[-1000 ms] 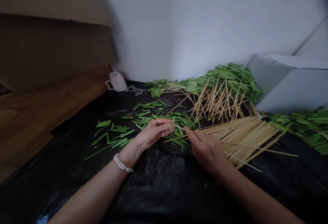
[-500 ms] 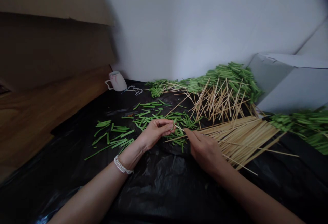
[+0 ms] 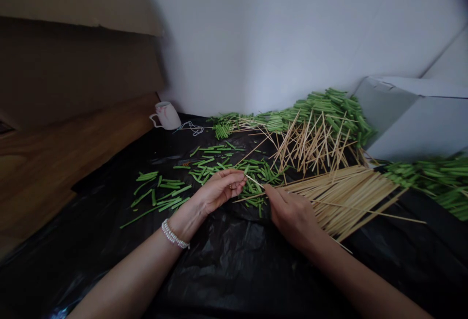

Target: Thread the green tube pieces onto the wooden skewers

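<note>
My left hand [image 3: 224, 188], with a white beaded bracelet on the wrist, pinches a short green bean piece [image 3: 246, 168] between thumb and fingertips. My right hand [image 3: 292, 214] is closed round a thin bamboo skewer [image 3: 254, 180], whose far end meets the bean at my left fingertips. Whether the tip has gone through the bean is too small to tell. Below and around my hands, cut green bean pieces [image 3: 204, 161] lie loose on black plastic sheeting [image 3: 226, 260]. Under my right hand and to its right lies a thick bundle of bare skewers [image 3: 351, 197].
Skewers threaded with beans [image 3: 329, 109] are heaped against the pale wall, and more beans [image 3: 435, 182] lie at the far right. A white box [image 3: 413, 114] stands at the right. A mug [image 3: 167, 116] with a string beside it stands at the back left, near a brown carton [image 3: 80, 65].
My left hand has shifted slightly left, and more of the skewer shows between my hands. The skewer's rear end has drawn in toward my right forearm.
</note>
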A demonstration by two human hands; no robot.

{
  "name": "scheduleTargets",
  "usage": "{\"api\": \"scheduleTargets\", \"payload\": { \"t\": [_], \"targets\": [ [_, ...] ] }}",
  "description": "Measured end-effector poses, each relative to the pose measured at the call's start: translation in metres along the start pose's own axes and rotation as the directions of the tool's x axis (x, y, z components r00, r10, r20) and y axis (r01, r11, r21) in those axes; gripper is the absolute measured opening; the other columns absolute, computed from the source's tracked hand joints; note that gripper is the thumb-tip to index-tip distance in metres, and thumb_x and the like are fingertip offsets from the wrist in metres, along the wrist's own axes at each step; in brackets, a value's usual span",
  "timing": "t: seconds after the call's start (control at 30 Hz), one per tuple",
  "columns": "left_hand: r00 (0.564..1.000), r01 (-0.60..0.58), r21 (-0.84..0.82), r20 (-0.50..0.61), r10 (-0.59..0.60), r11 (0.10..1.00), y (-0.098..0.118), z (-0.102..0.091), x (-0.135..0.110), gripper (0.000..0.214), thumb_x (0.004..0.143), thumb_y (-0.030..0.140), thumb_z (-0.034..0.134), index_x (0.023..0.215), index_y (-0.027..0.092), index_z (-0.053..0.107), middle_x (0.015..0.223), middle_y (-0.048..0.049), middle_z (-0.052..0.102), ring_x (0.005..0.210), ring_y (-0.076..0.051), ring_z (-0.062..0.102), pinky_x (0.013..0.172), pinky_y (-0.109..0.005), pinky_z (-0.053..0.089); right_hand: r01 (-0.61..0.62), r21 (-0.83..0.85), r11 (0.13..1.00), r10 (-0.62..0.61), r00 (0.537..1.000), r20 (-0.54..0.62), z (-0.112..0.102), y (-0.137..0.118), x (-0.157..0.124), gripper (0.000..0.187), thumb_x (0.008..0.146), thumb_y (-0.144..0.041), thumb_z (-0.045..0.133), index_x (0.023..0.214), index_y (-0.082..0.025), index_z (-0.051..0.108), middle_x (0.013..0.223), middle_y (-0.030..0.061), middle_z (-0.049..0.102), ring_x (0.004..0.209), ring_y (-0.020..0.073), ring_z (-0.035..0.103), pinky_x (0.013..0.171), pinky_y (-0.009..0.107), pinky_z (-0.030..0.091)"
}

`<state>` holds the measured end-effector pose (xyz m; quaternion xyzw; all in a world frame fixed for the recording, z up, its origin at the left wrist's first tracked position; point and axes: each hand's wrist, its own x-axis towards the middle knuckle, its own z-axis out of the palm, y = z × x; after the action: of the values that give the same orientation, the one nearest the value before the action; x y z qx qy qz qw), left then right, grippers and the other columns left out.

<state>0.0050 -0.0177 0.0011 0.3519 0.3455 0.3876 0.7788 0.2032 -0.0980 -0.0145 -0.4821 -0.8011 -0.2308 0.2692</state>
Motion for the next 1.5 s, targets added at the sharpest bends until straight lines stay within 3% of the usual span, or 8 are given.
{"api": "scheduleTargets", "payload": {
  "t": [0.83, 1.07, 1.17, 1.37, 1.5],
  "targets": [
    [0.998, 0.067, 0.016, 0.015, -0.067, 0.998, -0.003, 0.008, -0.006, 0.012, 0.07, 0.012, 0.077, 0.077, 0.013, 0.068, 0.072, -0.001, 0.066, 0.062, -0.007, 0.059, 0.062, -0.019, 0.048, -0.004, 0.018, 1.0, 0.003, 0.999, 0.042, 0.0, -0.005, 0.0, 0.03, 0.079, -0.004, 0.043, 0.102, -0.012, 0.062, 0.068, 0.0009, 0.061, 0.054, 0.012, 0.053, 0.052, 0.028, 0.033],
    [0.99, 0.14, 0.092, 0.0, -0.14, 0.986, -0.018, 0.019, -0.009, 0.019, 0.063, 0.018, 0.084, 0.072, 0.013, 0.068, 0.068, -0.0011, 0.067, 0.061, -0.008, 0.061, 0.061, -0.018, 0.048, 0.003, 0.018, 1.0, -0.004, 0.999, 0.05, -0.001, -0.011, 0.002, 0.024, 0.081, -0.006, 0.044, 0.094, -0.015, 0.062, 0.066, 0.0, 0.059, 0.053, 0.0132, 0.051, 0.053, 0.03, 0.031],
    [0.992, 0.125, 0.109, -0.012, -0.124, 0.986, -0.019, 0.023, -0.011, 0.022, 0.061, 0.019, 0.085, 0.072, 0.012, 0.067, 0.068, -0.001, 0.067, 0.062, -0.008, 0.062, 0.063, -0.019, 0.048, -0.004, 0.006, 1.0, 0.004, 0.998, 0.058, -0.002, -0.012, 0.003, 0.02, 0.082, -0.007, 0.045, 0.088, -0.016, 0.061, 0.065, -0.0003, 0.058, 0.052, 0.0133, 0.051, 0.052, 0.03, 0.03],
    [0.999, 0.037, 0.105, -0.034, -0.034, 0.994, -0.015, 0.019, -0.007, 0.02, 0.063, 0.019, 0.084, 0.075, 0.012, 0.069, 0.071, -0.0019, 0.068, 0.065, -0.008, 0.062, 0.064, -0.019, 0.048, 0.001, -0.044, 0.999, -0.001, 1.0, 0.014, -0.002, -0.007, 0.004, 0.03, 0.082, -0.005, 0.042, 0.104, -0.012, 0.061, 0.07, 0.0011, 0.062, 0.054, 0.0129, 0.053, 0.052, 0.029, 0.031],
    [0.998, 0.059, 0.089, -0.042, -0.056, 0.994, -0.019, 0.02, -0.009, 0.019, 0.063, 0.02, 0.084, 0.072, 0.013, 0.069, 0.068, -0.001, 0.067, 0.063, -0.008, 0.061, 0.063, -0.019, 0.047, 0.02, -0.026, 0.999, -0.019, 0.999, 0.029, -0.002, -0.007, 0.002, 0.031, 0.08, -0.003, 0.041, 0.101, -0.012, 0.062, 0.067, 0.0005, 0.061, 0.052, 0.0123, 0.051, 0.052, 0.029, 0.031]
  ]
}}
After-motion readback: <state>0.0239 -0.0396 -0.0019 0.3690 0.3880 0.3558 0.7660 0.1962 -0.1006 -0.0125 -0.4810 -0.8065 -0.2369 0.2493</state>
